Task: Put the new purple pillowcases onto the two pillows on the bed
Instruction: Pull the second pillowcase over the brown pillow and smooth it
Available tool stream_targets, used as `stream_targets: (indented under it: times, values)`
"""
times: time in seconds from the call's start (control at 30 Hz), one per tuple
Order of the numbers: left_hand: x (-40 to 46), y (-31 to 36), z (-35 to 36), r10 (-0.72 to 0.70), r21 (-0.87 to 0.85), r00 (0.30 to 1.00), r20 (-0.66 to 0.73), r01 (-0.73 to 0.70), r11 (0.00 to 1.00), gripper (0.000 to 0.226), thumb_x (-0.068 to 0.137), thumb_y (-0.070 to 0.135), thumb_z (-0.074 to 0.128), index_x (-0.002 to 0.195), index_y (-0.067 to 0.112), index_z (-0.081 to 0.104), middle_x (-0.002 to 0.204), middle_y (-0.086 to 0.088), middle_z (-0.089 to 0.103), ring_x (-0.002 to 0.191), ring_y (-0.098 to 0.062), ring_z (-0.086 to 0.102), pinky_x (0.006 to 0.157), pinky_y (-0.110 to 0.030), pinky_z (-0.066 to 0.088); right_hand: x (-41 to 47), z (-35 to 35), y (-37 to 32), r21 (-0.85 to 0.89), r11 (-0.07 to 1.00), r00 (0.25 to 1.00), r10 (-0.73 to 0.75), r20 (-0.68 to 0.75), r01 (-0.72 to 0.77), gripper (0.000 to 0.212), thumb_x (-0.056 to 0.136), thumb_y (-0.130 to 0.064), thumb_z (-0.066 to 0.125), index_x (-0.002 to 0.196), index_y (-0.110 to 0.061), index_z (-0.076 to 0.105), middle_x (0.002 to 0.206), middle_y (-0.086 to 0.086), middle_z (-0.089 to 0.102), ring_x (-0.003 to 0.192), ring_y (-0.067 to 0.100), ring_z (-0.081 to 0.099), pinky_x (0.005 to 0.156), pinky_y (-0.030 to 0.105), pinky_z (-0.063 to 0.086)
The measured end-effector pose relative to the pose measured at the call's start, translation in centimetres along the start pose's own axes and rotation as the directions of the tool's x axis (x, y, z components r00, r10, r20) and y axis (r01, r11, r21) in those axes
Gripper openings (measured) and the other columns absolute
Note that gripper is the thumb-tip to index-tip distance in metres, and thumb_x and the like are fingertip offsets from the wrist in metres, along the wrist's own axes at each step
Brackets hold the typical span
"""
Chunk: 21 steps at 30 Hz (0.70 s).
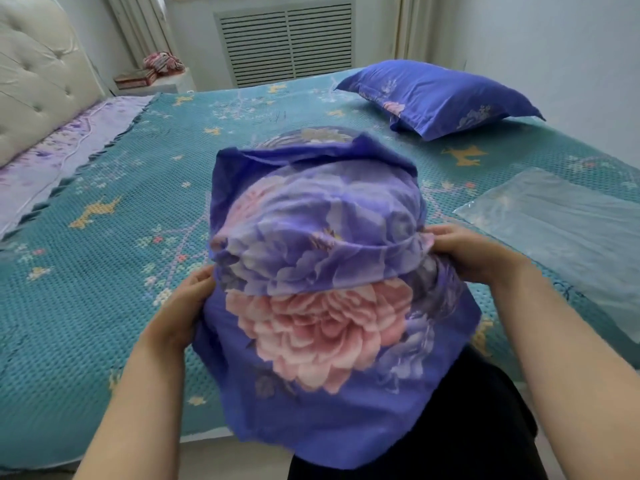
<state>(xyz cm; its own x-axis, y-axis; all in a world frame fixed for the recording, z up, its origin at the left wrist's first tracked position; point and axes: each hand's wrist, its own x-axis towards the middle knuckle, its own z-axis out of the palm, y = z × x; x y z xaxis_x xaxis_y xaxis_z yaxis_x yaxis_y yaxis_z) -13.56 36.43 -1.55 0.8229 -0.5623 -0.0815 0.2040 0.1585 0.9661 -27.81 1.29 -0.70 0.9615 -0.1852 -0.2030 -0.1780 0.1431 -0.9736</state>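
Purple cotton printed with large flowers fills the middle of the view: a pillowcase (322,306) drawn over a pillow that stands on end at the near edge of the bed (104,237). One big pink bloom sits on the lower front of the cloth, with paler lilac blooms above and to the right of it. Across the middle the fabric is bunched into a thick rolled band, and the top part is rounded and full where the pillow fills it. Below the band the case hangs looser, its bottom edge dropping past the mattress edge in front of the person's dark clothing.

At the left side of the bundle the left hand (183,306) holds the cloth, fingers curled round the edge just under the rolled band. On the other side the right hand (467,251) grips the band a little higher, its fingers bent over the bunched fabric. Both forearms are bare.

Farther back, toward the far right corner of the bed, lies a second pillow (436,98) already dressed in the same purple flowered cloth, flat on the teal woven bedspread and well apart from the one being held. A clear plastic bag (561,223) lies on the bedspread to the right, near the right hand. A cream tufted headboard (38,74) stands at the left.
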Motion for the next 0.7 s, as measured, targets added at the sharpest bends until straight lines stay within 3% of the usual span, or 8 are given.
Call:
stream_targets:
  times: [0.07,0.13,0.27,0.37,0.5,0.6,0.67,0.7]
  values:
    - [-0.5,-0.1,-0.5,-0.017,0.166,0.999,-0.05,0.025,0.986,0.052,0.096,0.004,0.038,0.065,0.019,0.077,0.067,-0.001,0.072,0.057,-0.006,0.067,0.055,-0.016,0.054,-0.2,-0.5,1.3,-0.282,0.959,0.977,-0.047,-0.207,-0.014,0.023,0.067,-0.033,0.08,0.073,-0.014,0.069,0.074,0.013,0.062,0.061,0.01,0.056,0.058,0.028,0.04]
    - [-0.4,-0.6,-0.8,0.048,0.306,0.991,-0.122,-0.008,0.952,0.027,0.089,0.017,0.055,0.073,0.017,0.076,0.076,0.0,0.074,0.062,-0.004,0.066,0.06,-0.015,0.053,-0.4,-0.1,2.4,-0.565,0.822,0.874,-0.33,-0.357,0.08,0.008,0.073,-0.029,0.065,0.076,-0.023,0.063,0.078,0.007,0.062,0.056,0.003,0.051,0.06,0.025,0.04]
    - [-0.5,0.5,0.8,0.534,0.652,0.822,-0.196,-0.298,0.697,0.039,0.089,-0.008,0.047,0.106,0.026,0.053,0.104,0.014,0.061,0.075,0.009,0.06,0.071,-0.007,0.045,-2.6,3.1,1.3,-0.888,0.369,0.603,-0.785,-0.141,0.274,0.042,0.079,-0.014,0.047,0.12,-0.02,0.056,0.114,0.005,0.053,0.096,0.022,0.058,0.08,0.037,0.047]
    - [-1.5,1.6,2.6,0.619,0.717,0.784,-0.047,-0.405,0.567,0.047,0.08,0.003,0.04,0.112,0.034,0.057,0.098,0.019,0.064,0.078,0.007,0.059,0.071,-0.008,0.043,-3.3,5.1,-0.7,-0.917,0.156,0.532,-0.844,0.07,0.368,0.031,0.089,-0.017,0.045,0.111,-0.009,0.065,0.111,0.008,0.06,0.101,0.029,0.059,0.084,0.038,0.049]
    - [-1.1,1.5,3.7,0.528,0.803,0.848,0.04,-0.342,0.488,0.026,0.083,0.028,0.045,0.09,0.035,0.069,0.062,0.013,0.063,0.052,-0.008,0.055,0.053,-0.022,0.039,-2.3,7.3,-1.6,-0.935,0.279,0.685,-0.726,-0.058,0.217,0.039,0.091,-0.043,0.038,0.083,-0.013,0.062,0.087,0.007,0.064,0.08,0.033,0.062,0.067,0.041,0.048]
    - [-0.7,2.1,4.3,0.523,0.869,0.852,-0.028,-0.238,0.433,0.021,0.084,0.014,0.053,0.09,0.026,0.069,0.076,0.006,0.062,0.062,-0.015,0.055,0.064,-0.025,0.039,-1.8,7.0,-2.2,-0.874,0.46,0.866,-0.489,-0.1,0.158,0.051,0.079,-0.065,0.041,0.082,-0.018,0.062,0.078,0.0,0.068,0.076,0.024,0.063,0.068,0.037,0.047]
    - [-0.7,2.5,4.2,0.532,0.877,0.845,-0.044,-0.222,0.426,0.024,0.081,0.008,0.055,0.086,0.029,0.064,0.082,0.006,0.061,0.064,-0.01,0.054,0.069,-0.028,0.043,-2.7,5.9,-3.4,-0.767,0.621,0.978,-0.203,0.039,0.16,0.056,0.061,-0.073,0.056,0.092,-0.027,0.063,0.098,-0.008,0.068,0.09,0.011,0.065,0.084,0.033,0.051]
    - [-0.7,2.6,4.1,0.508,0.875,0.861,-0.038,-0.216,0.433,0.022,0.079,0.01,0.055,0.084,0.031,0.061,0.077,0.005,0.06,0.062,-0.01,0.053,0.068,-0.03,0.045,-3.4,5.5,-3.8,-0.781,0.609,0.99,-0.06,0.131,0.14,0.058,0.057,-0.069,0.066,0.1,-0.031,0.06,0.113,-0.012,0.062,0.101,0.005,0.061,0.093,0.03,0.048]
